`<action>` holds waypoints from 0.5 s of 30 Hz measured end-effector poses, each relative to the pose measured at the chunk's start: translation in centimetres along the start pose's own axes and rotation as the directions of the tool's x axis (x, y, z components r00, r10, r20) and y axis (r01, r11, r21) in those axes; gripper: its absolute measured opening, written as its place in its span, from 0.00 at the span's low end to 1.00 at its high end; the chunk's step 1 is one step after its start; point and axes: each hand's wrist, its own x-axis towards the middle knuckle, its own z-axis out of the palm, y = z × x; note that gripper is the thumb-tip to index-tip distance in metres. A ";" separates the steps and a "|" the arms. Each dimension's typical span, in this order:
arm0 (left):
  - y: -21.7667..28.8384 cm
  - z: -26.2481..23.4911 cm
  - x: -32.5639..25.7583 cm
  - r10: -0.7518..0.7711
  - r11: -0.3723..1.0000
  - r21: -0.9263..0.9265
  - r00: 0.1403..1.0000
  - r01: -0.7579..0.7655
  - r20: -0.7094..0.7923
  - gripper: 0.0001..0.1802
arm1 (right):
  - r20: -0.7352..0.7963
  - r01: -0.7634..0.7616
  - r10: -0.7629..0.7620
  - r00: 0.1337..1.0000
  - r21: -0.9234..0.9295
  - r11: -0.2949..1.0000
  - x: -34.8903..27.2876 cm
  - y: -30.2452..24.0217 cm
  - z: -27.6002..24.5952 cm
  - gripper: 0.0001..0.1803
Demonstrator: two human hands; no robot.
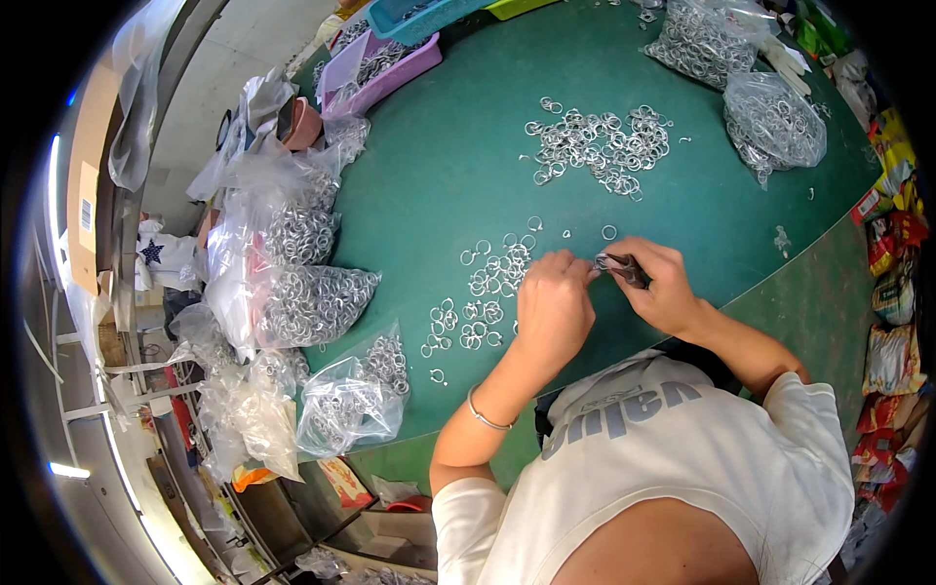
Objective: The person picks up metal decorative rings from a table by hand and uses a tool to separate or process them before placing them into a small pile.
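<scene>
My right hand (655, 283) is closed around dark-handled pliers (632, 273). At their tip is a small metal ring (601, 261), partly hidden by fingers. My left hand (556, 297) pinches that ring from the other side, so the two hands nearly meet over the green table. Just beyond them lie a single loose ring (609, 232) and a tiny metal piece (566, 234). Beside my left hand spreads a scatter of silver rings (499, 273), with more running toward the near left. A larger pile of rings (585, 144) lies farther off.
Clear plastic bags full of rings line the left edge, among them a bulging bag (317, 304) and a nearer bag (351, 405). A purple basket (429, 57) and blue basket (400, 24) stand at the far left. Another ring bag (775, 122) sits far right, beside gloves (783, 63).
</scene>
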 end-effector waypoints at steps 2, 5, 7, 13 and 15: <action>0.0 0.0 0.2 -0.034 0.994 -0.101 0.999 0.033 -0.010 0.03 | -0.023 -0.060 0.061 0.998 0.052 0.997 -0.1 -0.1 0.0 0.09; -0.3 0.6 0.0 -0.104 0.960 -0.264 0.994 0.098 -0.012 0.02 | -0.028 -0.115 0.116 0.993 0.038 0.993 -0.1 -0.1 0.0 0.08; -0.4 1.0 -0.3 -0.124 0.950 -0.293 0.991 0.105 -0.049 0.03 | 0.018 -0.182 0.182 0.983 0.032 0.983 0.2 -0.4 -0.2 0.06; -0.6 1.6 -1.2 0.034 0.998 -0.053 0.995 -0.039 -0.092 0.07 | 0.092 -0.363 0.355 0.930 0.357 0.860 0.1 -0.1 -0.1 0.04; -1.9 2.3 -2.1 -0.012 1.000 -0.007 1.000 0.012 -0.029 0.07 | 0.155 -0.448 0.433 0.888 0.509 0.735 0.9 -0.8 -1.5 0.05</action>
